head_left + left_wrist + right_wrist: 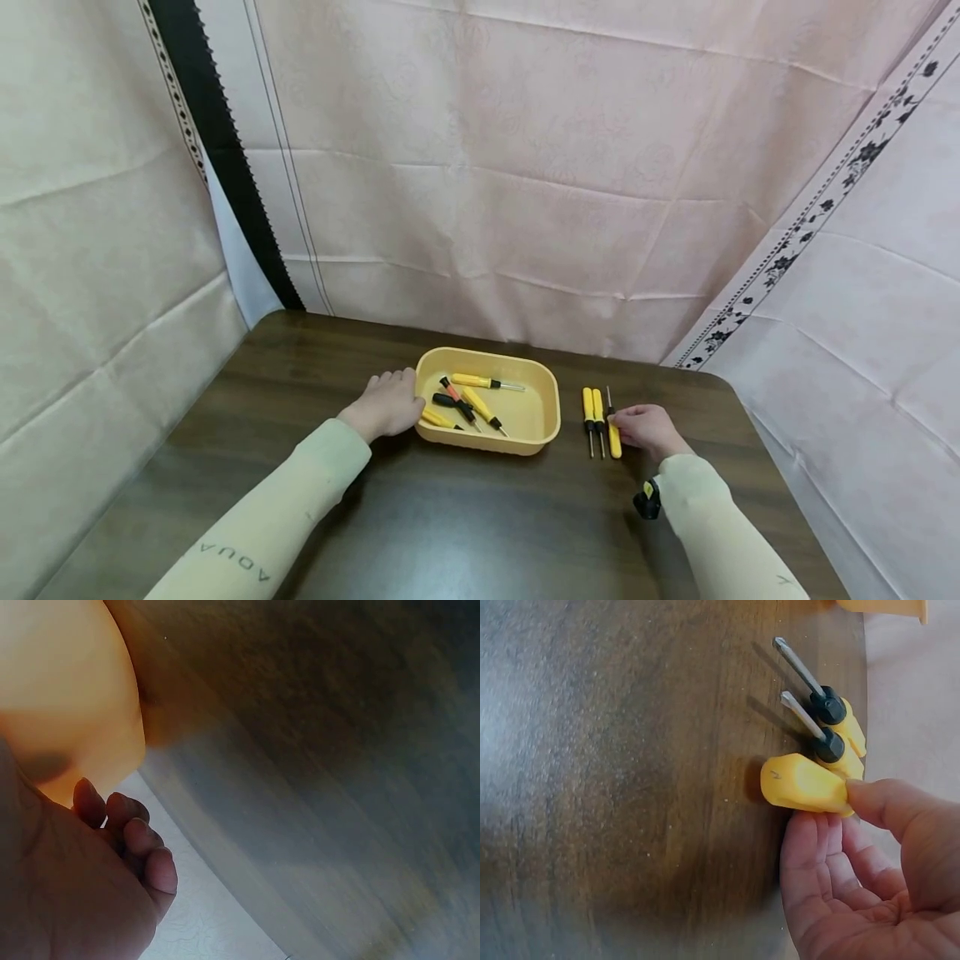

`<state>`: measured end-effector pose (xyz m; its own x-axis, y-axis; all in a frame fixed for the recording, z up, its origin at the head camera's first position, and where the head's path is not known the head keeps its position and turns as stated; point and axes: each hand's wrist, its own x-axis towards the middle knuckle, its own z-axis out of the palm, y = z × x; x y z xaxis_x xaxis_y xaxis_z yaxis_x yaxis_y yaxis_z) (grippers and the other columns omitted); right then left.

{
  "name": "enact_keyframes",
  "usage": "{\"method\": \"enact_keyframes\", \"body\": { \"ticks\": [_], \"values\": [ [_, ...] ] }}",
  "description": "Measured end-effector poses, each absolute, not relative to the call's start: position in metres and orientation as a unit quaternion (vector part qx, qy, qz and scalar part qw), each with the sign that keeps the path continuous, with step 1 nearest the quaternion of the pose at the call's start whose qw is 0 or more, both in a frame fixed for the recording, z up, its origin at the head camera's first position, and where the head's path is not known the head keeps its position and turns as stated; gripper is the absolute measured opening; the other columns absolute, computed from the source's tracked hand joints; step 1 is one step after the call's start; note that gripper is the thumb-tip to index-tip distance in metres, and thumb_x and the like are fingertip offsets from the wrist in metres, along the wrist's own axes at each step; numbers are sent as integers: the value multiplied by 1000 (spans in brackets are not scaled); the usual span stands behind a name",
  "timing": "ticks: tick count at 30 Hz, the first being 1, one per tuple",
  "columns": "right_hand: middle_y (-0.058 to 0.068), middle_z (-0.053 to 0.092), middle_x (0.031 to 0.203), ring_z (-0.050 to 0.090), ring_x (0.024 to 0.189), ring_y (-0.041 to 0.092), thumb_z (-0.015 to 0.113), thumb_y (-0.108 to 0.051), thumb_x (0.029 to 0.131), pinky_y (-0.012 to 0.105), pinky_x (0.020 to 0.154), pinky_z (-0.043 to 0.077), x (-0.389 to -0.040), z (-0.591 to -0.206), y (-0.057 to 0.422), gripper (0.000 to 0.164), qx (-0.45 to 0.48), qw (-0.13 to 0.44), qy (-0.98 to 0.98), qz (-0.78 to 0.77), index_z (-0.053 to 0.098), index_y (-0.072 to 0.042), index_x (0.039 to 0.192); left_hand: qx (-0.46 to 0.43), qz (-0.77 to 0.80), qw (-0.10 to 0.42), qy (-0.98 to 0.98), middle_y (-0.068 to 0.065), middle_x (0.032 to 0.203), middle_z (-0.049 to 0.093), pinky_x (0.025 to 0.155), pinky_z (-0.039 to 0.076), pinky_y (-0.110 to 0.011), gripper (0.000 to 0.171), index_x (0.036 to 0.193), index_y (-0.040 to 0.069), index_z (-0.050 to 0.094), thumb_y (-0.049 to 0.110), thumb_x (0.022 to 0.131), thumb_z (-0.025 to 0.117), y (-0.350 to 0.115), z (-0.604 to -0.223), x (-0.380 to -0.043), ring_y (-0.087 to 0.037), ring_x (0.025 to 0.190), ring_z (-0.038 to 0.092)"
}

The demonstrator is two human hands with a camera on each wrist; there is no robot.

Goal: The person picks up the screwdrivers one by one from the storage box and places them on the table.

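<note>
At the left end of a yellow plastic basket [542, 447], my left hand [390, 402] holds the rim. In the left wrist view its fingers [142, 838] curl beside the basket's outer wall [82, 682]; the thumb is hidden there. My right hand [649, 429] pinches a yellow-handled screwdriver [616, 442] between thumb and fingers, its shaft pointing to the table's far edge. Just left of it lie two more yellow-and-black screwdrivers [832, 705] side by side, their shafts pointing the opposite way, toward the person.
Several screwdrivers lie loose inside the basket, among them a yellow one [472, 381] and a red-and-black one [459, 398]. The brown wooden table [450, 517] ends at pale cloth curtains [525, 208] at the back and sides. A black strap device [647, 500] sits on the right wrist.
</note>
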<state>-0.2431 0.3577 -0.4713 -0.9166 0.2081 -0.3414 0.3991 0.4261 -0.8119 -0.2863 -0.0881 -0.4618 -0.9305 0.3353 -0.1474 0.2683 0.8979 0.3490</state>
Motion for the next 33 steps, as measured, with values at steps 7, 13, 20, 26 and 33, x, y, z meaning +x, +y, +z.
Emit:
{"method": "enact_keyframes", "body": {
  "ticks": [7, 13, 20, 26, 33],
  "values": [
    [14, 66, 101, 61, 80, 18, 66, -13, 91, 33, 73, 55, -246, -472, 356, 29, 191, 90, 852, -479, 65, 9, 111, 158, 164, 97, 969, -16, 131, 49, 98, 29, -49, 55, 140, -2, 37, 33, 98, 41, -88, -463, -287, -30, 114, 44],
    [12, 68, 95, 62, 76, 18, 68, -14, 89, 32, 70, 55, -246, -471, 357, 27, 199, 92, 858, -465, 68, 8, 106, 156, 160, 100, 970, -15, 130, 49, 96, 30, -47, 55, 140, -2, 38, 34, 98, 40, -87, -466, -288, -29, 111, 45],
    [12, 68, 92, 61, 75, 21, 70, -16, 90, 34, 71, 55, -245, -468, 357, 29, 220, 100, 838, -489, 69, 8, 105, 158, 167, 98, 968, -16, 129, 50, 95, 31, -49, 55, 140, -3, 37, 32, 98, 41, -88, -465, -288, -29, 110, 45],
    [14, 67, 95, 63, 77, 21, 69, -17, 90, 36, 74, 55, -244, -464, 354, 30, 226, 104, 823, -510, 67, 8, 108, 153, 164, 100, 969, -15, 130, 49, 96, 30, -47, 56, 140, -2, 37, 34, 98, 41, -88, -464, -288, -29, 111, 45],
    [14, 67, 94, 63, 76, 20, 68, -14, 91, 37, 73, 55, -242, -463, 351, 31, 216, 107, 821, -517, 65, 11, 109, 149, 164, 105, 969, -15, 130, 50, 96, 30, -47, 55, 140, -2, 37, 34, 98, 40, -89, -464, -288, -29, 111, 45]
  ]
}}
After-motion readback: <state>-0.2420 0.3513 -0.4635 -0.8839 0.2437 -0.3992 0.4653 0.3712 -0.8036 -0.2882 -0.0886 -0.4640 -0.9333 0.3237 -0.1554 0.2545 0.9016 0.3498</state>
